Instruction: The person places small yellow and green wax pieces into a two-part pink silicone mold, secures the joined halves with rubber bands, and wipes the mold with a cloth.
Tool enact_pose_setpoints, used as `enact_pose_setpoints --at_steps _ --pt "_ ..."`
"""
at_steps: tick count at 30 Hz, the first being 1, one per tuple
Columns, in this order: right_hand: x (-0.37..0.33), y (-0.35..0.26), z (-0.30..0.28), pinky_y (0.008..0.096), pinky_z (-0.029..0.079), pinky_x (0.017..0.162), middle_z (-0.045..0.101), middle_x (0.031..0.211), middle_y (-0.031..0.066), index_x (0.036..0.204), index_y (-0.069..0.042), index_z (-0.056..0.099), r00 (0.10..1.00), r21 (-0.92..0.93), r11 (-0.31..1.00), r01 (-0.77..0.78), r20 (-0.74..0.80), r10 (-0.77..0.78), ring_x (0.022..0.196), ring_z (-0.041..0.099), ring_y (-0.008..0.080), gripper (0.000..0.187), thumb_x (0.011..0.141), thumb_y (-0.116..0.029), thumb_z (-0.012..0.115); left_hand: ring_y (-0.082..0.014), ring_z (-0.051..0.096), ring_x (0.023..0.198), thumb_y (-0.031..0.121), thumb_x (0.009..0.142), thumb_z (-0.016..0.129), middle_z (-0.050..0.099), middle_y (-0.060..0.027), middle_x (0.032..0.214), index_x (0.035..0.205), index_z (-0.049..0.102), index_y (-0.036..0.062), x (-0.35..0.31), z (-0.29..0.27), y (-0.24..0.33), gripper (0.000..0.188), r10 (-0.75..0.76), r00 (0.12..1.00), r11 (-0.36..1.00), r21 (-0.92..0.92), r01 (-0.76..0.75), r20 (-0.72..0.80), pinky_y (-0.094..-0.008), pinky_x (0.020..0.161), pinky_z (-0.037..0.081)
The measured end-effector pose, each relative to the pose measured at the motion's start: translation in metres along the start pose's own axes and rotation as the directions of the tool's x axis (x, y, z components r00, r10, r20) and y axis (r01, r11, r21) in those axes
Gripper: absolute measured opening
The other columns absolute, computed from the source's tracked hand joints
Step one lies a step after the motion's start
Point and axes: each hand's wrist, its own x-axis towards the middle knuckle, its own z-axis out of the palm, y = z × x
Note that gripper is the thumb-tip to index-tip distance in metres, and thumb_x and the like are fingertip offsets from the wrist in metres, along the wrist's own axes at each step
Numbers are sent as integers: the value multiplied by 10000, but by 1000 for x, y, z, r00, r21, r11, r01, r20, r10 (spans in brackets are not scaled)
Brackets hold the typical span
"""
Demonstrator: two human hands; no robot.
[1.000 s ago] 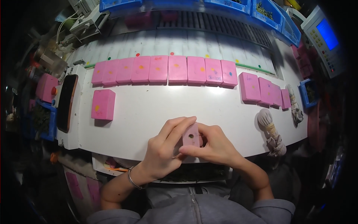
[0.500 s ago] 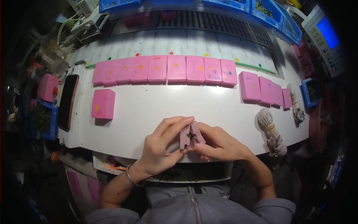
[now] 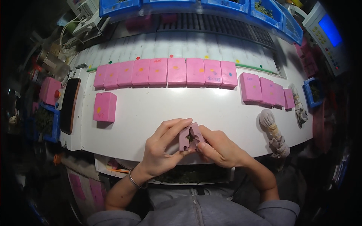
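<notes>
Near the front edge of the table, my left hand (image 3: 160, 147) and my right hand (image 3: 222, 147) hold a dull pink rubber mould (image 3: 184, 139) between them. Its two halves are parted, and a hollow shows in the gap with something small and dark green inside. The left fingers reach over the top of the mould while the left thumb presses from below. On the other side, my right thumb rests against the near face and the right fingers curl behind it. Nearest on the table is a single upright pink block (image 3: 105, 107) with a yellow dot, off to the left.
A row of pink blocks (image 3: 176, 71) spans the back, with more pink blocks (image 3: 250, 87) at right. Wrapped cloth pouches (image 3: 274, 132) lie at right; a black phone-like slab (image 3: 70, 106) is at left. Blue bins (image 3: 266, 13) stand behind. A drawer of dark green bits (image 3: 192, 176) sits under the table edge.
The mould and both hands have shifted slightly left. My right thumb has moved along the near face, and the parted halves are turned a little differently.
</notes>
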Motion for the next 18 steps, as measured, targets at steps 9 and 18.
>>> enact_pose_setpoints --at_steps 9,18 --pt "1 5 7 440 418 649 529 760 251 982 33 417 992 20 997 69 -105 -66 706 532 429 220 907 -173 403 -256 605 988 66 651 792 560 -136 1123 1232 542 47 -1 3 -1 633 -2 1000 1000 -15 1 -29 -314 820 511" --pt "-3 24 21 257 419 537 534 673 47 1156 28 469 967 100 986 134 -232 -108 557 507 120 428 932 -316 349 -224 587 1027 29 684 771 533 -131 1163 1261 500 20 -6 5 -2 637 -42 998 992 -120 37 -36 -299 888 500"
